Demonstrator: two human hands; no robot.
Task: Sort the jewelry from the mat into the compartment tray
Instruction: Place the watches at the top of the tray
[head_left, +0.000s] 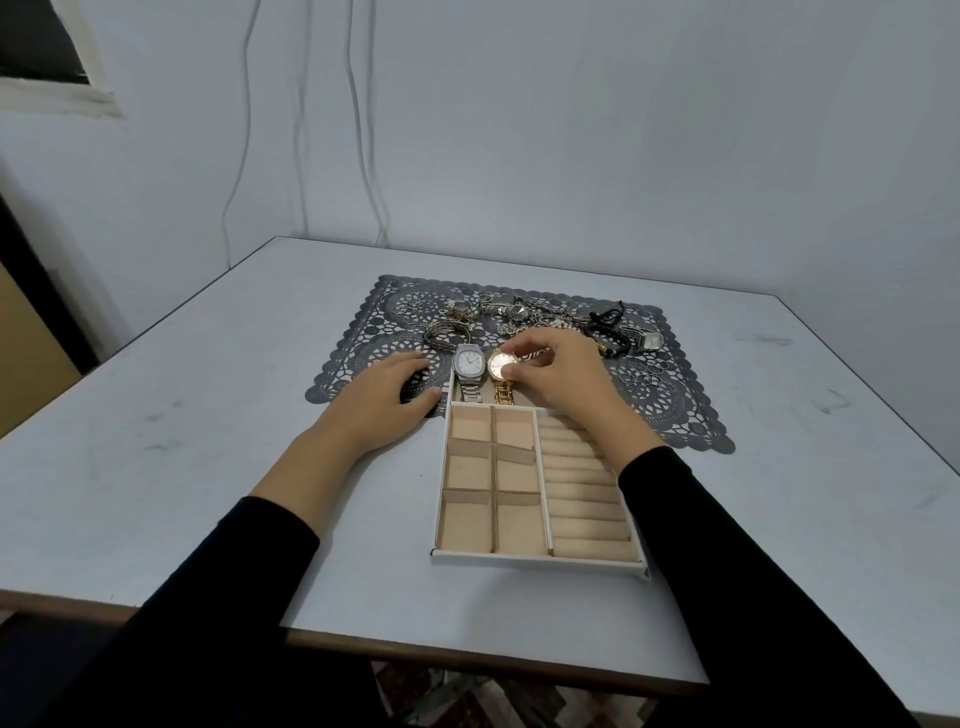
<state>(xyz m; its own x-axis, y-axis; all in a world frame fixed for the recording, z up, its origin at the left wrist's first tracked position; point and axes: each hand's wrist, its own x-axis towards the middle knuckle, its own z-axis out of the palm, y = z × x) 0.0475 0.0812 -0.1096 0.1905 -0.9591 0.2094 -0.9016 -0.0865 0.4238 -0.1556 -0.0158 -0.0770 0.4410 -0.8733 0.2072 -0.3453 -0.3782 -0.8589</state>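
Gold watch (497, 365) lengthwise near-far, face up; right hand (563, 376) fingers (525, 347) pinch case; left hand (387, 397) relaxed.

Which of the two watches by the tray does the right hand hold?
The gold watch, round-faced: the right hand pinches it. The silver watch beside it lies free.

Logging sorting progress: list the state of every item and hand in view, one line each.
compartment tray: square compartments and ring rolls empty.
silver watch: face up in the tray's far compartment.
gold watch: face up beside it.
right hand: pinches the gold watch.
left hand: relaxed, rests on the mat.
jewelry pile: unsorted on the mat.
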